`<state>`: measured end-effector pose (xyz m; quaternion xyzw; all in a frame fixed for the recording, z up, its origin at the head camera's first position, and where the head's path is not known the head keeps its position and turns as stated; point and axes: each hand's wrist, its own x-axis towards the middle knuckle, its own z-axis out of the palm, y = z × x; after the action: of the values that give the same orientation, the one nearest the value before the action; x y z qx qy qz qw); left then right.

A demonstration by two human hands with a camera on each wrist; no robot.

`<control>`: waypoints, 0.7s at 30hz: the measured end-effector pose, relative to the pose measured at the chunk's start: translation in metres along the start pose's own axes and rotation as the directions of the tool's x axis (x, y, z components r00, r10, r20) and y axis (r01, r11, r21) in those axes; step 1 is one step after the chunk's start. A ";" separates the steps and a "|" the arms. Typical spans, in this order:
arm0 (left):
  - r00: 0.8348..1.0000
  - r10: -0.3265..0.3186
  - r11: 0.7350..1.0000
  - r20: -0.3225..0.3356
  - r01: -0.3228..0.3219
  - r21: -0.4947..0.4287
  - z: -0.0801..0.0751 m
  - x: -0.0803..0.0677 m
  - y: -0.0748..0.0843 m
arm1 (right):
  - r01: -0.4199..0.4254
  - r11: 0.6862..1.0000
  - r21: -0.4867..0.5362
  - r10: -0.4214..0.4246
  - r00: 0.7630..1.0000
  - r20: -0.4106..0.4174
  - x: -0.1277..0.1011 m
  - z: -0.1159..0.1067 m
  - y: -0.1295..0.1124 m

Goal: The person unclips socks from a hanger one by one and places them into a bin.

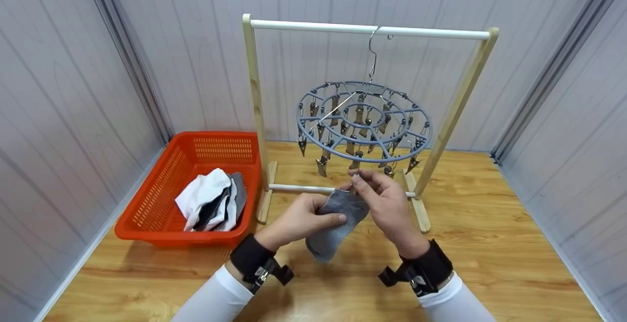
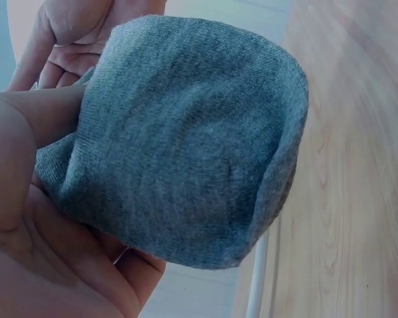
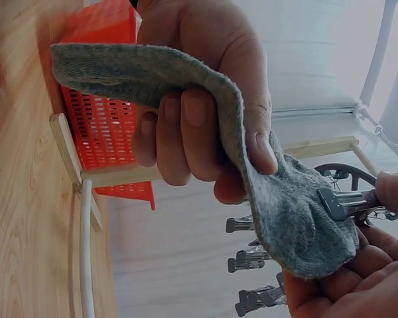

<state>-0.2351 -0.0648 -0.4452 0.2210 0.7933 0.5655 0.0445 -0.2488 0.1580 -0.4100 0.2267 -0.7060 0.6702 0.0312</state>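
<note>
Sock [image 1: 335, 224], grey, at frame centre, held up under round clip hanger [image 1: 365, 121] so its top edge meets a clip [image 3: 338, 202]. Left hand [image 1: 299, 221] curled round sock's mid part, supporting it. Right hand [image 1: 387, 202] pinches clip w/ fingertips at sock edge. Orange basket [image 1: 147, 219] w/ more laundry at left on worktop [image 1: 490, 243].

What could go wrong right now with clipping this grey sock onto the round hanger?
The clip seems to bite only the edge of the grey sock, so it may slip free once the left hand lets go. The round hanger hangs from one hook, so the right hand pulling could tilt it.
</note>
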 end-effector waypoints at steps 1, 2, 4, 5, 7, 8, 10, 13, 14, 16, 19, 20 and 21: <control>1.000 0.000 1.000 -0.001 0.000 -0.002 0.000 0.000 0.000 | 0.002 1.000 -0.004 -0.002 1.000 -0.004 0.000 0.000 0.000; 1.000 0.001 1.000 -0.002 -0.001 -0.005 -0.001 -0.001 0.000 | 0.006 1.000 -0.009 -0.006 1.000 -0.009 0.000 0.000 0.000; 1.000 0.003 1.000 -0.004 -0.003 -0.007 -0.001 -0.001 0.001 | 0.012 1.000 -0.015 -0.012 1.000 -0.022 0.001 -0.001 0.000; 1.000 0.005 1.000 -0.007 -0.005 -0.006 -0.001 -0.001 0.001 | 0.014 1.000 -0.017 -0.015 0.999 -0.031 0.001 -0.001 0.000; 1.000 0.007 1.000 -0.012 -0.007 -0.003 -0.001 -0.001 0.001 | 0.026 0.999 -0.032 -0.028 0.999 -0.047 0.001 -0.002 0.000; 1.000 0.009 1.000 -0.014 -0.009 0.000 -0.001 -0.001 0.001 | 0.030 0.999 -0.035 -0.031 0.998 -0.054 0.001 -0.002 0.000; 1.000 0.013 1.000 -0.016 -0.013 0.005 -0.001 -0.001 0.002 | 0.032 0.999 -0.039 -0.035 0.997 -0.066 0.000 -0.002 0.000; 1.000 0.015 1.000 -0.014 -0.014 0.008 -0.001 -0.001 0.002 | 0.041 0.998 -0.043 -0.044 0.996 -0.078 -0.001 -0.002 -0.001; 1.000 0.016 1.000 -0.014 -0.015 0.010 -0.002 -0.001 0.003 | 0.045 0.998 -0.044 -0.048 0.996 -0.080 -0.001 -0.002 -0.001; 1.000 0.018 1.000 -0.013 -0.018 0.016 -0.002 -0.001 0.004 | 0.055 0.998 -0.043 -0.059 0.995 -0.086 -0.002 -0.002 0.000; 1.000 0.025 0.999 -0.011 -0.024 0.024 -0.002 -0.001 0.004 | 0.069 0.996 -0.048 -0.073 0.993 -0.090 -0.002 -0.003 0.001; 1.000 0.025 0.999 -0.011 -0.025 0.026 -0.002 -0.001 0.004 | 0.072 0.996 -0.051 -0.077 0.993 -0.092 -0.002 -0.003 0.001; 1.000 0.026 0.999 -0.010 -0.026 0.025 -0.002 0.000 0.003 | 0.075 0.996 -0.056 -0.080 0.992 -0.094 -0.003 -0.003 0.002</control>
<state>-0.2341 -0.0654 -0.4416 0.2287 0.7977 0.5572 0.0303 -0.2479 0.1618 -0.4121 0.2207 -0.7117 0.6598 0.0972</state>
